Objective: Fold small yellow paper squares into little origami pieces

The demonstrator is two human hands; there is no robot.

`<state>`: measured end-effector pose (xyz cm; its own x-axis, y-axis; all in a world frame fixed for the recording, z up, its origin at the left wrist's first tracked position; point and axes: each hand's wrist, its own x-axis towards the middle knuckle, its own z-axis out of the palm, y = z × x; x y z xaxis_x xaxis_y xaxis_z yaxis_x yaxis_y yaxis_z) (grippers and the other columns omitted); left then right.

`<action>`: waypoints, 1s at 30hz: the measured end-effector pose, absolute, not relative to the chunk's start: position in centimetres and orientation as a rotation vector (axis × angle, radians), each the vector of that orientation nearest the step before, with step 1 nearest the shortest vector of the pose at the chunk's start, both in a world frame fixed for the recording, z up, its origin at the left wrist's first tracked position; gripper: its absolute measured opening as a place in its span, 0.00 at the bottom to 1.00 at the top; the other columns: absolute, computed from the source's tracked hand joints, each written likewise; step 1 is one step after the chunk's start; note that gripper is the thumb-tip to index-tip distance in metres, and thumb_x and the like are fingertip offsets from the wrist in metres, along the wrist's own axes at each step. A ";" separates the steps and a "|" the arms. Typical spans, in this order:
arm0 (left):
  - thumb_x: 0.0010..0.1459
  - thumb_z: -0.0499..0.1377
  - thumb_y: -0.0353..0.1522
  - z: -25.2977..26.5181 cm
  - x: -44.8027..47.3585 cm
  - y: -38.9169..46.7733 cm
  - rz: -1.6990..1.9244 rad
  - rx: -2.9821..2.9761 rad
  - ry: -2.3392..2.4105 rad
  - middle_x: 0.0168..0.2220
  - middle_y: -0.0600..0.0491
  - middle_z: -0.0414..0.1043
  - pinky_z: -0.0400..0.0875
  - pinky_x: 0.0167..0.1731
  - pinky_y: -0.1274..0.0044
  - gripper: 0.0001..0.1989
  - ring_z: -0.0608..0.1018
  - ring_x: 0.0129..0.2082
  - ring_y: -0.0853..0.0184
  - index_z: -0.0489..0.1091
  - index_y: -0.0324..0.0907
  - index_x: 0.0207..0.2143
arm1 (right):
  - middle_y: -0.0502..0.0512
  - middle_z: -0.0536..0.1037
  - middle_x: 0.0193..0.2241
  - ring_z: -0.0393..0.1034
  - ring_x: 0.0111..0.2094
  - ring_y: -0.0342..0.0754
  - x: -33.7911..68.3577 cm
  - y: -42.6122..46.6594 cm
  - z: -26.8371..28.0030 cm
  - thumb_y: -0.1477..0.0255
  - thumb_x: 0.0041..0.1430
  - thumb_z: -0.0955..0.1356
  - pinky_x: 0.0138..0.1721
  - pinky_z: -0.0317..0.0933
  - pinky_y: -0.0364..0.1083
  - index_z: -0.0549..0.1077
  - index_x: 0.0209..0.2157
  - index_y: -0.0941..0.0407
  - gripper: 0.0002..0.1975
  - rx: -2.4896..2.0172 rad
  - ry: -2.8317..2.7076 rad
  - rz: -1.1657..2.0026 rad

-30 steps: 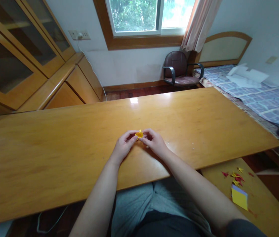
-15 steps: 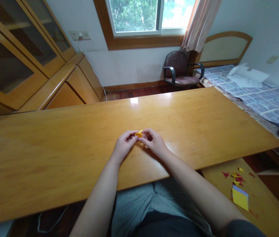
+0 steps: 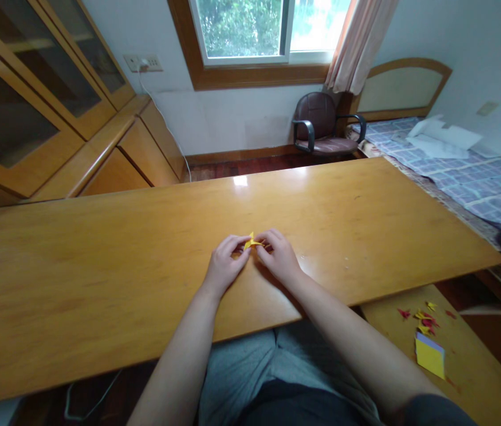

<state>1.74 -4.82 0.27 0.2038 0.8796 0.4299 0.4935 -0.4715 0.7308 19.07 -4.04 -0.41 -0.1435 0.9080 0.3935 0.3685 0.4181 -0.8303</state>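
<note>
A small yellow origami crane (image 3: 252, 241) is held up between my two hands, just above the wooden table (image 3: 121, 266). My left hand (image 3: 228, 259) pinches its left side between thumb and fingers. From the other side, my right hand (image 3: 278, 253) has its fingers closed on the crane's right end. Pointed paper tips stick up and out between the fingertips; the rest of the folded paper is partly covered by them.
On a lower surface at the right lie several red and yellow origami cranes (image 3: 427, 321) and a stack of yellow paper squares (image 3: 430, 356). A brown armchair (image 3: 321, 127) stands beyond the table, and a bed (image 3: 463, 165) is at the right.
The yellow paper has turned between my fingers, so pointed tips now show upward and to the right. Both hands stay at nearly the same place.
</note>
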 end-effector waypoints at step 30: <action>0.61 0.61 0.38 -0.2 1.7 -4.7 1.190 1.680 1.255 0.41 0.50 0.80 0.78 0.45 0.72 0.11 0.82 0.40 0.65 0.75 0.43 0.44 | 0.55 0.78 0.35 0.72 0.32 0.46 18.7 -3.6 0.0 0.71 0.61 0.67 0.36 0.67 0.45 0.73 0.40 0.57 0.06 -1.200 -1.650 0.776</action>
